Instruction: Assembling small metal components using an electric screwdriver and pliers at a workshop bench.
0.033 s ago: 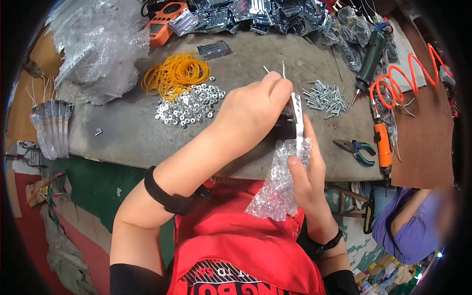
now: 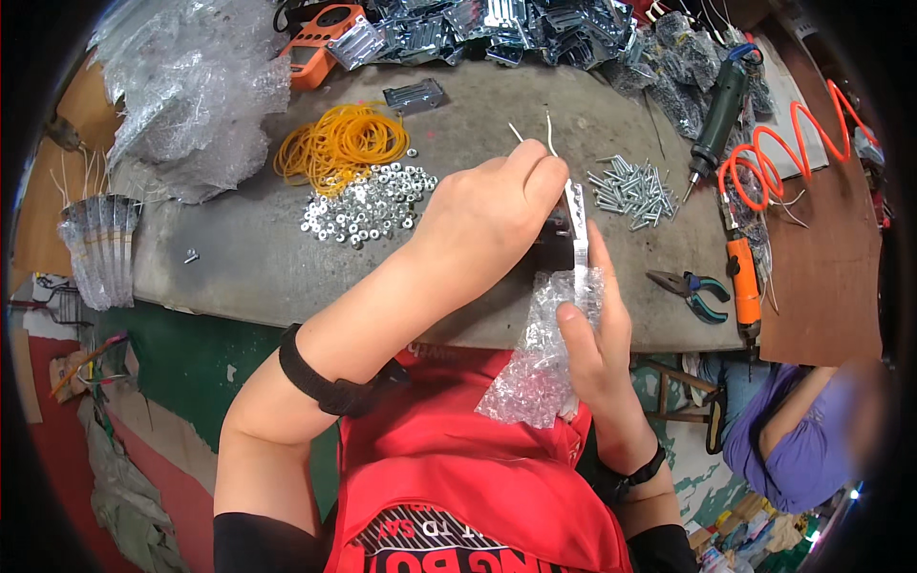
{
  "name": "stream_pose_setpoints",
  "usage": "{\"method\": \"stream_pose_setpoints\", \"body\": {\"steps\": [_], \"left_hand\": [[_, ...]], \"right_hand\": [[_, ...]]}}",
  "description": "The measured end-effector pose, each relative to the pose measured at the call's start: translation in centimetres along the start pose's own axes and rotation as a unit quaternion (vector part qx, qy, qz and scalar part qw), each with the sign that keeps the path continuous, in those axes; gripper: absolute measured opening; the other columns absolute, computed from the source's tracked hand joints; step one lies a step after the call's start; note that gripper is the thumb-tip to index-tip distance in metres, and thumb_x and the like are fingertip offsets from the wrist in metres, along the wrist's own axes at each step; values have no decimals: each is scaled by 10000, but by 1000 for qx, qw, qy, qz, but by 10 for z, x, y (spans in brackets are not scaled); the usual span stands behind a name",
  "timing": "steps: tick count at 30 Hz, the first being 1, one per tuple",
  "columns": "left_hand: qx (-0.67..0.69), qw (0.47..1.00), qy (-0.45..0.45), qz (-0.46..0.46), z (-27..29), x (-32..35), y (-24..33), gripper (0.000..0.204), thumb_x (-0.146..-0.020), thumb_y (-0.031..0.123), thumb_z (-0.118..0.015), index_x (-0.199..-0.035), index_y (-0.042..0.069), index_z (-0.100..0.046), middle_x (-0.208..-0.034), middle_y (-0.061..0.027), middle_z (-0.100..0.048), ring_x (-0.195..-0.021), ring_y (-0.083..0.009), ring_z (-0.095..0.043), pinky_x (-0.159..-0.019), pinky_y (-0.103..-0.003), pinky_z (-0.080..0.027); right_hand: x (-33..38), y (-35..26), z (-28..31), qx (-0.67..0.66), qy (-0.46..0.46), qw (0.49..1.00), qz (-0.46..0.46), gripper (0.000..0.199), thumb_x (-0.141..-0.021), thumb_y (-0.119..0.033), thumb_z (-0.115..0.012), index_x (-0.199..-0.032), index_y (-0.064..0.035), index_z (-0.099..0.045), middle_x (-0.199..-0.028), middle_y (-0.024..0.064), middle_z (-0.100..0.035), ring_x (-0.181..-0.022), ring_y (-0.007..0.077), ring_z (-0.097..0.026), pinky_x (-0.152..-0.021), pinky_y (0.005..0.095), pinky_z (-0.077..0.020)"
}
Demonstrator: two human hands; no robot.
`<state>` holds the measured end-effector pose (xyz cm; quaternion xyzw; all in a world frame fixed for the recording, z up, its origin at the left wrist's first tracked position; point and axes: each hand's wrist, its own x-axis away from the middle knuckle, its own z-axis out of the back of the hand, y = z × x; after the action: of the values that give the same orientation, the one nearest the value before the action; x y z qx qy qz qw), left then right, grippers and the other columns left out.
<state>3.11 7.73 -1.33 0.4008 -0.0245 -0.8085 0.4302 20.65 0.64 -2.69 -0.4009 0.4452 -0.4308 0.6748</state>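
In front of my chest I hold a narrow metal-edged part (image 2: 579,224) with a dark body and white wires (image 2: 550,134) rising from its top end. My left hand (image 2: 501,205) is closed at that top end, its thumb and forefinger pinched together; the back of the hand hides the fingertips. Lower down, my right hand (image 2: 602,349) grips the part from the right, thumb in front and fingers behind. A sheet of bubble wrap (image 2: 535,372) covers the part's lower end and hangs down by my right thumb.
Beyond my hands lie nuts (image 2: 368,205), rubber bands (image 2: 344,143) and screws (image 2: 635,193). Pliers (image 2: 693,291), a green power screwdriver (image 2: 721,115) and an orange one (image 2: 742,282) lie right. Metal brackets (image 2: 497,29) are heaped behind, bubble wrap (image 2: 181,105) left. A person (image 2: 793,439) sits right.
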Motion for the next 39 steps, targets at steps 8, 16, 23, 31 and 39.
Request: {"method": "stream_pose_setpoints", "body": {"steps": [8, 16, 23, 31, 39], "left_hand": [[-83, 996, -9, -12, 18, -6, 11, 141, -769, -11, -576, -900, 33, -552, -818, -109, -551, -667, -311, -610, -556, -391, -498], [31, 998, -21, 54, 3, -3, -8, 117, -782, -8, -614, -882, 22, -561, -828, -143, -582, -731, -367, -603, -614, -418, -501], [60, 997, 3, 54, 4, 0, -18, 107, -777, -7, -627, -852, 16, -554, -798, -144, -589, -719, -351, -609, -607, -390, -501], [77, 995, 28, 49, 3, 1, -12, 143, -754, -23, -646, -821, 16, -526, -778, -128, -572, -656, -312, -601, -569, -361, -492], [47, 997, 44, 47, -1, 1, -9, 153, -761, -28, -628, -842, 28, -511, -792, -128, -570, -666, -336, -597, -559, -386, -492]], "right_hand": [[1, -1, 1, 87, -22, 996, 8, 678, -825, -46, -514, -1436, 89, -252, -1374, 286, -429, -1267, 396, -440, -1063, 417, -322], [-1, -5, 1, 93, -44, 995, -8, 709, -808, -45, -505, -1452, 69, -232, -1392, 281, -407, -1282, 411, -404, -1080, 431, -287], [-3, -6, 1, 21, -21, 999, -29, 714, -799, -34, -500, -1450, 74, -229, -1387, 287, -412, -1305, 399, -397, -1096, 407, -275], [-3, -4, 2, 49, -26, 998, -1, 694, -796, -27, -479, -1435, 96, -237, -1389, 285, -410, -1299, 381, -415, -1088, 397, -290], [-4, -7, 0, 23, -25, 999, 1, 681, -795, -25, -479, -1425, 99, -249, -1369, 274, -428, -1290, 364, -427, -1084, 390, -296]]}}
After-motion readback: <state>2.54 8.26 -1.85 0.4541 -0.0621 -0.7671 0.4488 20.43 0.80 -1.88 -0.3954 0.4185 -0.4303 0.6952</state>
